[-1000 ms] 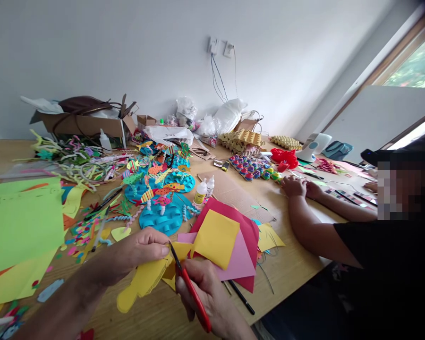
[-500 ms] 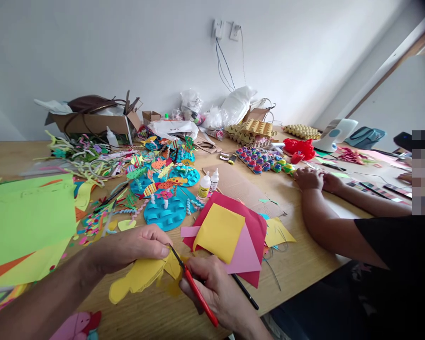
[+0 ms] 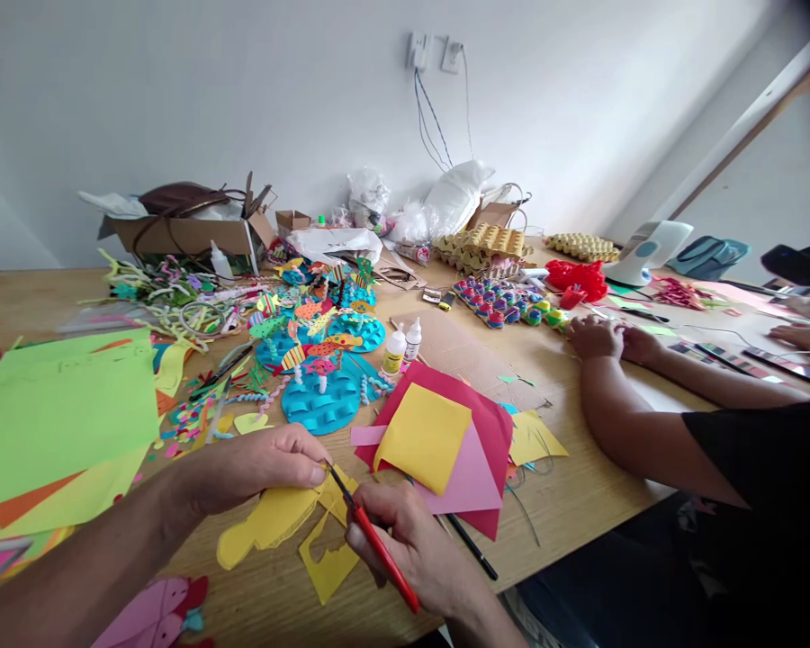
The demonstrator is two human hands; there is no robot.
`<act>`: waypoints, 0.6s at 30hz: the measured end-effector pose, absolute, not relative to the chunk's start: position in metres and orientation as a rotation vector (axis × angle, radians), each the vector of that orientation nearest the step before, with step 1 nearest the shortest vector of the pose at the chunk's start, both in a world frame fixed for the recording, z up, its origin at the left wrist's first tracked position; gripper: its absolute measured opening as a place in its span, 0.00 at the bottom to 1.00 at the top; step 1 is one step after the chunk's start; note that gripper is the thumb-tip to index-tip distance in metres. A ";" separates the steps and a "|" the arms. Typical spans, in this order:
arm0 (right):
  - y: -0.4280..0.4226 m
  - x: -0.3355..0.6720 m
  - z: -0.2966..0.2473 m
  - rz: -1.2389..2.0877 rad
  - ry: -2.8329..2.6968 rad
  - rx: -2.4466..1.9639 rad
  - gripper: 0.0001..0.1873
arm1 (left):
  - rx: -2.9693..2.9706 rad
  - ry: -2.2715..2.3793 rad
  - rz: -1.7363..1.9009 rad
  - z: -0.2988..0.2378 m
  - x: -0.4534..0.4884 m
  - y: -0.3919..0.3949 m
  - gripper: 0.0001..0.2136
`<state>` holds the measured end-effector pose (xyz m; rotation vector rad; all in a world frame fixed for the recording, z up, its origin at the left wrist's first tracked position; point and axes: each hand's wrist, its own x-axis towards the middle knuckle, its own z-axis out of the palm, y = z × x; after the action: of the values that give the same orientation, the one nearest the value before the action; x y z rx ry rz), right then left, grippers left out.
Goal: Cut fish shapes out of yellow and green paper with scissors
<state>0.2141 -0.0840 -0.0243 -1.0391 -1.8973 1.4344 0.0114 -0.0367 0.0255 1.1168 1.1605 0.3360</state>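
My left hand [image 3: 280, 463] pinches a yellow paper cut-out [image 3: 270, 522] with a rounded end and drawn outlines. My right hand [image 3: 415, 544] is closed round red-handled scissors [image 3: 388, 558]. Their dark blades point up and left, meeting the paper close to my left fingertips. Below the blades is a yellow paper scrap [image 3: 325, 562] with holes cut in it. Just beyond my right hand, a yellow sheet [image 3: 427, 436] lies on pink paper [image 3: 476, 481] and red paper [image 3: 492, 423]. A black pen [image 3: 472, 547] sticks out from under this stack.
Green sheets [image 3: 60, 405] cover the left side, with pink cut-outs [image 3: 152, 616] near the front. Blue bases [image 3: 320, 396] with paper fish and glue bottles [image 3: 393, 351] stand ahead. Another person's forearms [image 3: 614, 423] rest at right, near painted egg trays [image 3: 496, 301].
The yellow scrap, blurred below the scissors before, now shows sharply and slightly lower. Both hands keep their hold on the cut-out and scissors. The whole view has shifted slightly.
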 end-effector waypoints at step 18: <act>-0.080 0.197 -0.023 1.411 -1.937 -1.045 0.16 | 1.087 1.088 0.315 0.018 -0.009 -0.040 0.08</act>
<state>0.1970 -0.0802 -0.0231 -1.0455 -1.9367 1.4106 -0.0086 -0.0395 0.0184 1.0866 1.0885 0.3153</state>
